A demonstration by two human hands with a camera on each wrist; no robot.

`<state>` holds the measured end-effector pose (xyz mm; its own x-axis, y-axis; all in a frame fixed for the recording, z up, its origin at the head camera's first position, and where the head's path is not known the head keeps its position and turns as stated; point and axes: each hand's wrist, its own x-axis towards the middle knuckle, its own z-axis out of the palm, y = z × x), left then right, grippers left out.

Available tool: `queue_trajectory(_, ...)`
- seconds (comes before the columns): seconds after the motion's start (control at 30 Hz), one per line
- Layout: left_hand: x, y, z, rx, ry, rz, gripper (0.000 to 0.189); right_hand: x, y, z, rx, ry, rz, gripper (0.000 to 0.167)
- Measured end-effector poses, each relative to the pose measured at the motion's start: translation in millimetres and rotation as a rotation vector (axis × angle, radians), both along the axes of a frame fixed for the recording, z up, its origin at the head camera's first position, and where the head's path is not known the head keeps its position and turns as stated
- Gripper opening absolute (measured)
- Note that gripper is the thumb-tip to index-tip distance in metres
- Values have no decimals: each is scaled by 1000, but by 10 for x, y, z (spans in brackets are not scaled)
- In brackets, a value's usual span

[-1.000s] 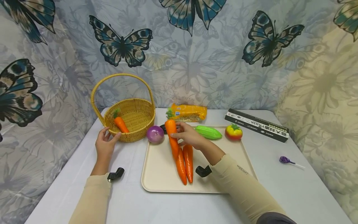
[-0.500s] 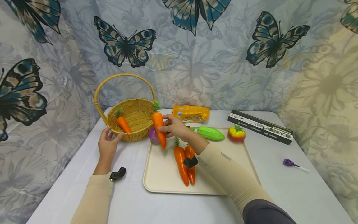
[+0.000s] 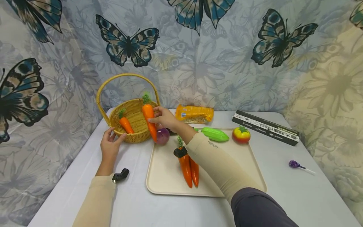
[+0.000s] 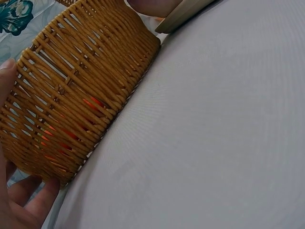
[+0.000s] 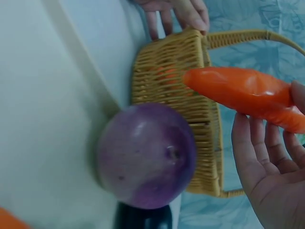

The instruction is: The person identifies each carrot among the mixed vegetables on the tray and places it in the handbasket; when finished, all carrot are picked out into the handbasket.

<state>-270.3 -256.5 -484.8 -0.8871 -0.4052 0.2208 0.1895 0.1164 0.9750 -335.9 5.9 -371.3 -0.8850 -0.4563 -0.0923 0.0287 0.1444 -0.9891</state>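
In the head view a wicker basket (image 3: 135, 137) with a tall handle stands at the left, one carrot (image 3: 126, 125) lying inside. My left hand (image 3: 110, 145) holds its near left side; in the left wrist view the thumb is at the rim and the fingertips (image 4: 46, 193) are against the wall lower down. My right hand (image 3: 165, 119) pinches another carrot (image 3: 149, 118) between thumb and fingers, leafy top up and tip slanting down, in front of the basket's right rim. Below that carrot sits a round purple vegetable (image 5: 147, 152). Two more carrots (image 3: 185, 168) lie on the beige tray (image 3: 164, 187), partly covered by the right wrist camera.
A green ridged vegetable (image 3: 215, 134) and a red-yellow tomato (image 3: 241, 135) are at the tray's back. Behind it lies an orange pasta bag (image 3: 195, 113). A long black box (image 3: 265, 127) and a purple lollipop (image 3: 295, 164) are on the right. Something dark and glossy (image 5: 143, 217) adjoins the purple vegetable.
My right hand has carried the carrot leftward from above the tray to the basket's right rim, uncovering then overlapping the two tray carrots. The left hand has stayed at the basket.
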Motion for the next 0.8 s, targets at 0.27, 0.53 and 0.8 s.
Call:
queue_trajectory(0.27,-56,-18,32,-3,4,-5,67,-203,-166,152,36,67,3,60)
queue_trajectory(0.53,-41,-31,61,-4,9,-4,65,-342,-408,174,36,61,-45,60)
queue_trajectory(0.8,-11,4,43,3,-27,-3,67,-372,-567,-26,20,71,-104,60)
